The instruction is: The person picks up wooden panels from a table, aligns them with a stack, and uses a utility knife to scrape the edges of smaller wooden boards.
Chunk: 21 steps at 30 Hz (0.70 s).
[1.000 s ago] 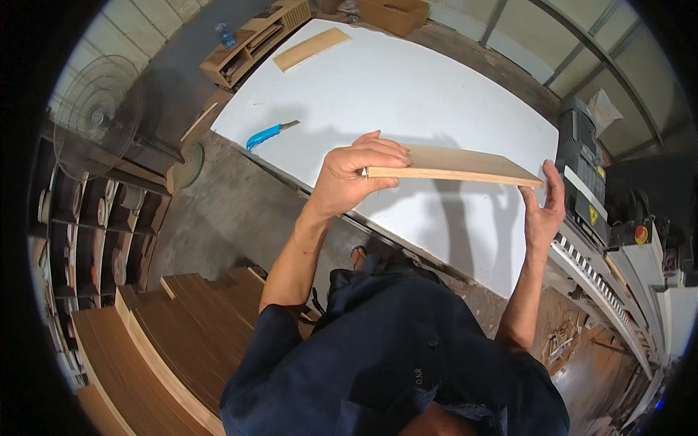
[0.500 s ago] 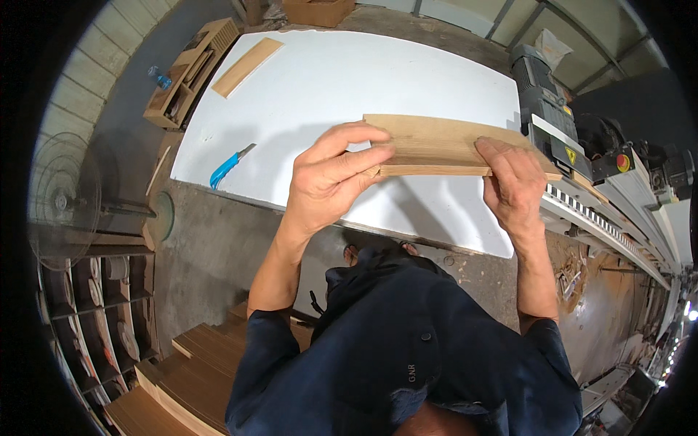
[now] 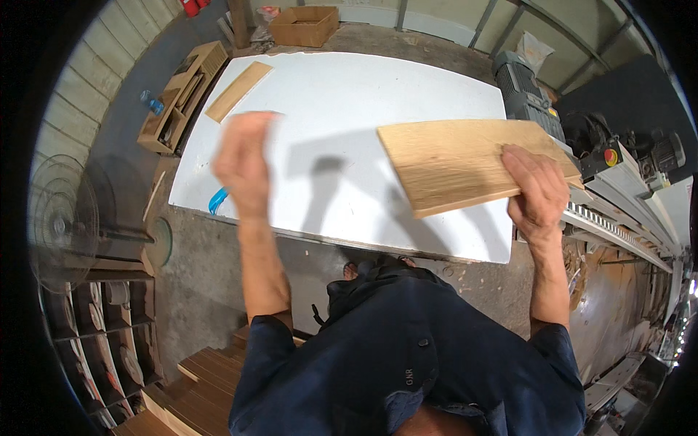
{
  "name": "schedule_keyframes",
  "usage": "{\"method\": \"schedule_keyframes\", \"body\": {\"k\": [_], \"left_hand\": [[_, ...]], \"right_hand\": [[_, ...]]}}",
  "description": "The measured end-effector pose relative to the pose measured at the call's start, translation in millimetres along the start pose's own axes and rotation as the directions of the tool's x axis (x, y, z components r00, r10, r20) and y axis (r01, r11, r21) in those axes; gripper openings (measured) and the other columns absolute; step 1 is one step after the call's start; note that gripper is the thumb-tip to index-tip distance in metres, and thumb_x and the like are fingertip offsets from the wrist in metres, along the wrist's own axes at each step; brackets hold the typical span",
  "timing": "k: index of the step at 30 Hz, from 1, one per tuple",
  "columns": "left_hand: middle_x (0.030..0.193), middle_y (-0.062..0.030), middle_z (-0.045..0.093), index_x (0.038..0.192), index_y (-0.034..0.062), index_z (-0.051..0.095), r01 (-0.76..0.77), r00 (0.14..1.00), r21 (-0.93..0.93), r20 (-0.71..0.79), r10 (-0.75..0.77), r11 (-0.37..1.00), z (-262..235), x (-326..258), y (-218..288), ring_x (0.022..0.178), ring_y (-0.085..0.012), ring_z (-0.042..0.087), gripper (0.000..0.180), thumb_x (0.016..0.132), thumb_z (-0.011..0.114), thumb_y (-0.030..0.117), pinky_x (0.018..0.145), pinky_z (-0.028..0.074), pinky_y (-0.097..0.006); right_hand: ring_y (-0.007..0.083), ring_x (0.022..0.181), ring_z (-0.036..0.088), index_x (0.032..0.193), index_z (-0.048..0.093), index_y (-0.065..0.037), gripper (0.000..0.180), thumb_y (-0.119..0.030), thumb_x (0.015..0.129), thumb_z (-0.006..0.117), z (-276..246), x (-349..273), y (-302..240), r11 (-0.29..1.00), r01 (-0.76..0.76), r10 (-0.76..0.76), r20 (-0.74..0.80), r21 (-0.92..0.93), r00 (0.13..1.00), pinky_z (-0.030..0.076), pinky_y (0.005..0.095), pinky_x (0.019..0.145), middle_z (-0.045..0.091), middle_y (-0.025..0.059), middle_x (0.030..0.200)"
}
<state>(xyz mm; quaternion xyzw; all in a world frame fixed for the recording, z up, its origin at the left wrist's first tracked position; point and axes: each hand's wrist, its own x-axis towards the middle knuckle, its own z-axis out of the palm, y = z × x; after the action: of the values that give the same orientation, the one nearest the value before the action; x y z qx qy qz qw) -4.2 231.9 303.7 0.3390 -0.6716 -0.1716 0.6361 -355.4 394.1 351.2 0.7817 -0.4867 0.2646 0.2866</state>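
Observation:
My right hand (image 3: 536,192) grips a light brown wooden board (image 3: 458,163) by its right end, fingers on top and thumb beneath. The board is held above the white tabletop (image 3: 327,87), its broad face turned up. Over the left part of the table is my left hand (image 3: 243,156), apart from the board; motion smears its fingers. Close by it lies a blue-handled utility knife (image 3: 217,200), partly covered by that hand. A smaller wooden strip (image 3: 238,91) rests near the table's far left edge.
A machine with a grey motor (image 3: 525,91) and a red button (image 3: 611,157) stands along the right. At left are a fan (image 3: 64,221) and a divided rack (image 3: 102,336). Stacked boards (image 3: 211,381) sit at lower left. A cardboard box (image 3: 304,27) lies beyond the table.
My left hand has let go of the board and swung left toward the knife. The board, now in my right hand alone, has tipped so its broad face shows.

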Motion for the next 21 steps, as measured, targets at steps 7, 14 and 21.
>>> {"method": "schedule_keyframes", "body": {"k": [7, 14, 21], "left_hand": [[0.144, -0.0172, 0.051, 0.138, 0.0031, 0.054, -0.127, 0.802, 0.422, 0.577, -0.158, 0.898, -25.3, -48.6, -28.3, 0.135, -0.0325, 0.046, 0.062, 0.082, 0.076, 0.018, 0.111, 0.037, -0.042], [0.139, -0.0247, 0.053, 0.135, -0.0030, 0.054, 0.050, 0.988, -0.149, 0.154, -0.026, 0.988, 44.0, -78.7, 67.9, 0.129, -0.0335, 0.053, 0.059, 0.081, 0.076, 0.005, 0.106, 0.044, -0.039], [0.131, -0.0225, 0.061, 0.128, -0.0024, 0.061, 0.113, 0.993, -0.088, -0.027, -0.116, 0.990, 39.1, -88.0, 66.8, 0.121, -0.0291, 0.060, 0.042, 0.087, 0.068, -0.004, 0.102, 0.049, -0.036]], "right_hand": [[0.0268, 0.087, 0.066, 0.111, 0.066, -0.001, 0.050, 0.004, 0.061, 0.066, 8.3, 12.6, -4.3, 1.000, -0.018, 0.018, -0.004, 0.019, 1.000, 0.049, 0.0373, 0.076, 0.070, 0.0127, 0.107], [0.0253, 0.084, 0.064, 0.110, 0.066, -0.003, 0.047, 0.006, 0.063, 0.066, 34.8, 29.5, -26.3, 0.993, -0.012, 0.010, 0.019, 0.121, 1.000, 0.049, 0.0363, 0.073, 0.070, 0.0110, 0.103], [0.0251, 0.082, 0.065, 0.111, 0.067, -0.002, 0.048, 0.006, 0.063, 0.068, 54.7, 31.8, -39.7, 0.988, 0.018, -0.009, -0.055, 0.155, 0.998, 0.049, 0.0347, 0.071, 0.071, 0.0116, 0.105]]}}
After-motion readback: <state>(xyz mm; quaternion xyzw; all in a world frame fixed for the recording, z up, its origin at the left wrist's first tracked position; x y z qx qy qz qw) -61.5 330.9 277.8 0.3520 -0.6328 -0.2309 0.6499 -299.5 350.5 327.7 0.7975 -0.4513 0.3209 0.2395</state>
